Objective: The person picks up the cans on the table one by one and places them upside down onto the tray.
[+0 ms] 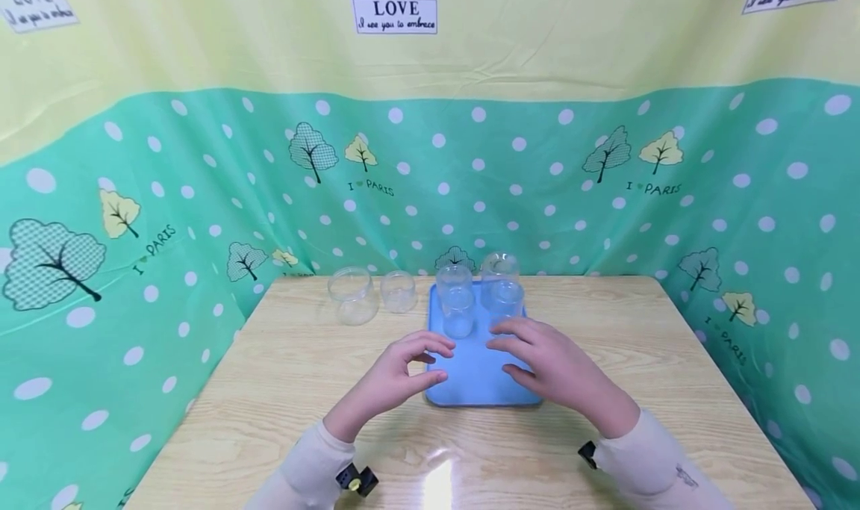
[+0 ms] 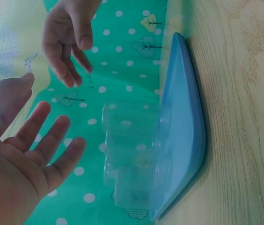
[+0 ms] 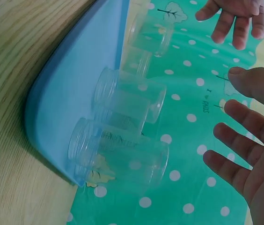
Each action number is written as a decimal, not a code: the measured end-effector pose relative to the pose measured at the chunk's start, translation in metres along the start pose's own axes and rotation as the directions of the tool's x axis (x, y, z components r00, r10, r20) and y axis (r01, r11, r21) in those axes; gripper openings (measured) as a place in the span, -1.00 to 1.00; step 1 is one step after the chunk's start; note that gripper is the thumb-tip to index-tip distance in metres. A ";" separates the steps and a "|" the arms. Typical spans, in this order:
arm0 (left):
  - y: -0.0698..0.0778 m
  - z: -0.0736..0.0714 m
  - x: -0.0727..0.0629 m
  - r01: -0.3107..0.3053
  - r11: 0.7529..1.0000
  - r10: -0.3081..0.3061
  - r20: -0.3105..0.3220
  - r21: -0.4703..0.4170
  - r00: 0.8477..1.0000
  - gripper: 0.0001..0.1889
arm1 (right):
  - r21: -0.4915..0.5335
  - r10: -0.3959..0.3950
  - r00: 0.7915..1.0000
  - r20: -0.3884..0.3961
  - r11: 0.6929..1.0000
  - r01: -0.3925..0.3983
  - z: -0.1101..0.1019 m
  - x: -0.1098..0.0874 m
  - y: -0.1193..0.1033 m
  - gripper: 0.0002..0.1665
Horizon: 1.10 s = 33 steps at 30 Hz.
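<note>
Both hands hover with relaxed, spread fingers over the near part of a blue tray (image 1: 480, 379), holding nothing. My left hand (image 1: 403, 368) is at the tray's left side, its palm turned inward. Facing it, my right hand (image 1: 554, 361) is at the right side, its fingertips overlapping the lower part of a clear jar (image 1: 506, 298) in the head view. Several transparent jars stand on the far half of the tray, among them a front left one (image 1: 459, 319) and a taller back right one (image 3: 122, 154). In both wrist views, a gap shows between the fingers and the jars.
Left of the tray, a wide clear jar (image 1: 352, 301) and a smaller clear jar (image 1: 399, 293) stand on the wooden table (image 1: 269, 390). A green and yellow patterned curtain (image 1: 403, 144) hangs behind the table and along its sides.
</note>
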<state>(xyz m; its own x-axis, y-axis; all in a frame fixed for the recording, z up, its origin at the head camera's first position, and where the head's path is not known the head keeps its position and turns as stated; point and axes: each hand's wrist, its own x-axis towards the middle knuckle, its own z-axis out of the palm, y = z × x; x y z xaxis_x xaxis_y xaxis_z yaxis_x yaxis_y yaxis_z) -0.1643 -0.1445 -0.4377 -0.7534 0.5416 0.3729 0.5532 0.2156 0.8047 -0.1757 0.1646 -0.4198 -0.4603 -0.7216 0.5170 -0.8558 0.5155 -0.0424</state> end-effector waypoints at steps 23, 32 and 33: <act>0.007 -0.001 -0.002 0.029 0.999 -0.030 0.016 0.042 0.999 -0.64 | 0.022 0.089 0.994 -0.056 0.996 -0.088 -0.012 -0.031 0.009 -0.35; 0.005 -0.001 -0.002 0.016 0.999 -0.017 0.018 0.050 1.000 -0.60 | 0.020 0.084 0.994 -0.074 0.996 -0.083 -0.013 -0.034 0.013 -0.39; 0.005 0.000 -0.002 0.013 0.999 -0.014 0.021 0.049 1.000 -0.61 | 0.016 0.079 0.994 -0.078 0.997 -0.078 -0.014 -0.034 0.013 -0.39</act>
<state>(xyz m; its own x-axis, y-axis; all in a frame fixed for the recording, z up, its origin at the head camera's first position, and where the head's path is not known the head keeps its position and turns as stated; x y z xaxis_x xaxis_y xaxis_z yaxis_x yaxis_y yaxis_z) -0.1604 -0.1446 -0.4341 -0.7536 0.5555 0.3514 0.5599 0.2626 0.7858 -0.1683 0.2024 -0.4260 -0.5067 -0.6407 0.5769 -0.8211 0.5627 -0.0962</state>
